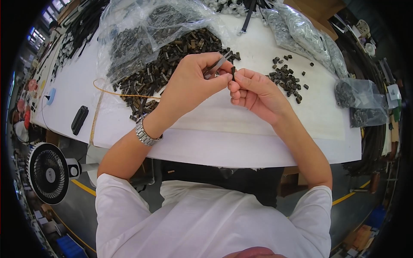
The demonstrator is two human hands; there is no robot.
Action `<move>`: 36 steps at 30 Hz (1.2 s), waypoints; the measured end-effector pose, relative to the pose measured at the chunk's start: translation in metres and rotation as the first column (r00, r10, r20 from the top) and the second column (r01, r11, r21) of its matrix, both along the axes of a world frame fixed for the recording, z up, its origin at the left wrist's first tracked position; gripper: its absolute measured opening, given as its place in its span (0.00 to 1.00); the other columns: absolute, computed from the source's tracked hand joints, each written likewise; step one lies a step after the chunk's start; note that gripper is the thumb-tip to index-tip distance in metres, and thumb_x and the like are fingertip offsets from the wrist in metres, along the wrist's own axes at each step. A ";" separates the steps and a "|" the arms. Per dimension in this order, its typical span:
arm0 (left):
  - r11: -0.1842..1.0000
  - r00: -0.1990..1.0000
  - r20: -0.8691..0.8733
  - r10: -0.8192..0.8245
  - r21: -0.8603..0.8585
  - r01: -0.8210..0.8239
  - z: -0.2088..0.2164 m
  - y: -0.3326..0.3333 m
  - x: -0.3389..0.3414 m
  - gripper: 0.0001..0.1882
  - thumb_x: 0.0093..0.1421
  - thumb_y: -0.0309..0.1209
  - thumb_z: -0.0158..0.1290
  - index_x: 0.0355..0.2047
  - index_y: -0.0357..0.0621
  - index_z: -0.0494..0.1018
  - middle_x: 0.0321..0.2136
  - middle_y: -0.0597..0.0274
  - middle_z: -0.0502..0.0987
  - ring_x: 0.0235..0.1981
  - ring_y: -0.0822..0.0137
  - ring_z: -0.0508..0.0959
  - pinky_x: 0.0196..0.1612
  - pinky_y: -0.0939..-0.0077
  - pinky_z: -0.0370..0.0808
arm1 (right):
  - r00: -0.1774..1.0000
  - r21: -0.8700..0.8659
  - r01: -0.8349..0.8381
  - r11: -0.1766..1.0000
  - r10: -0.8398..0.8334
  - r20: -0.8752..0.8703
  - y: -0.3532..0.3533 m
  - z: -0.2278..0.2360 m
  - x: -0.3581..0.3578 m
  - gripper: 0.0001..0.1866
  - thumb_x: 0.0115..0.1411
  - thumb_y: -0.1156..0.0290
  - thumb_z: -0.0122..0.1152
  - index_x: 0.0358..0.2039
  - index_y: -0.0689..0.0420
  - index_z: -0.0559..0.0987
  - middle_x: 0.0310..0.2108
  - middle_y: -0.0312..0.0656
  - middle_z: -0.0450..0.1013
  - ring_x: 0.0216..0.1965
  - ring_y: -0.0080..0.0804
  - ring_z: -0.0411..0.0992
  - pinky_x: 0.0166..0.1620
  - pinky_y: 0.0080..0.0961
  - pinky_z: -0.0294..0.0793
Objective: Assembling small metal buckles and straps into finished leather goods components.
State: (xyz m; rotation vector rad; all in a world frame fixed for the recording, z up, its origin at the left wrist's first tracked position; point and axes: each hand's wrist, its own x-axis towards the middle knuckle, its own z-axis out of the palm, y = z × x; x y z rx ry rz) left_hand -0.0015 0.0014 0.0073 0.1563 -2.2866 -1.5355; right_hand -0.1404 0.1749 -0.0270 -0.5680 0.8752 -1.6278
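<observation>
At the left of the frame, a black-and-white electric fan (50,174) stands beside the white surface (69,92), on which a black oblong case (79,120) lies. A clear plastic bag (129,38), upper left, partly covers a large heap of small dark pieces (193,45), which spreads to upper centre. The left hand (193,79), a metal-strap wristwatch (146,131) at its wrist, is at upper centre; its grip is closed around a slim metal hand tool (222,62), type not determinable. Just right of this, a small black piece (233,72) is held upright at the fingertips. The right hand (260,92) has its grip pinched on that piece; whether the left fingertips also touch it cannot be told. Further right lies a smaller scatter of dark pieces (286,79), then filled clear bags (305,34) at upper right and another filled bag (361,96) near the surface's right edge.
</observation>
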 end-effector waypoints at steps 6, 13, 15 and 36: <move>0.970 0.993 -0.072 0.089 -0.218 -0.103 -0.002 0.008 0.001 0.07 0.58 0.27 0.61 0.32 0.35 0.77 0.22 0.70 0.74 0.23 0.81 0.66 0.27 0.81 0.64 | 0.937 0.110 0.153 0.982 -0.109 -0.333 0.003 0.012 0.008 0.11 0.72 0.64 0.62 0.42 0.60 0.80 0.34 0.39 0.83 0.32 0.23 0.80 0.40 0.22 0.82; 0.955 0.988 -0.124 0.091 -0.270 -0.122 -0.015 0.010 -0.006 0.08 0.56 0.25 0.59 0.27 0.34 0.72 0.19 0.63 0.71 0.21 0.75 0.67 0.26 0.75 0.66 | 0.515 -0.064 0.476 0.877 -0.337 -0.788 -0.004 0.016 0.030 0.08 0.68 0.71 0.65 0.42 0.62 0.82 0.33 0.39 0.83 0.31 0.22 0.79 0.35 0.19 0.78; 0.928 0.979 -0.161 0.125 -0.329 -0.173 -0.016 0.011 -0.005 0.08 0.55 0.24 0.59 0.26 0.34 0.71 0.20 0.61 0.72 0.20 0.70 0.68 0.26 0.74 0.67 | 0.410 -0.135 0.513 0.848 -0.380 -0.829 -0.006 0.013 0.034 0.07 0.67 0.72 0.66 0.42 0.62 0.83 0.33 0.38 0.82 0.31 0.22 0.79 0.34 0.19 0.78; 0.875 0.917 -0.363 0.164 -0.376 -0.305 -0.030 0.017 -0.017 0.07 0.53 0.28 0.61 0.26 0.40 0.73 0.23 0.53 0.76 0.26 0.52 0.79 0.29 0.59 0.75 | 0.621 -0.102 0.496 0.862 -0.435 -0.652 -0.006 0.010 0.031 0.08 0.70 0.69 0.63 0.42 0.61 0.80 0.36 0.36 0.80 0.35 0.20 0.79 0.35 0.19 0.78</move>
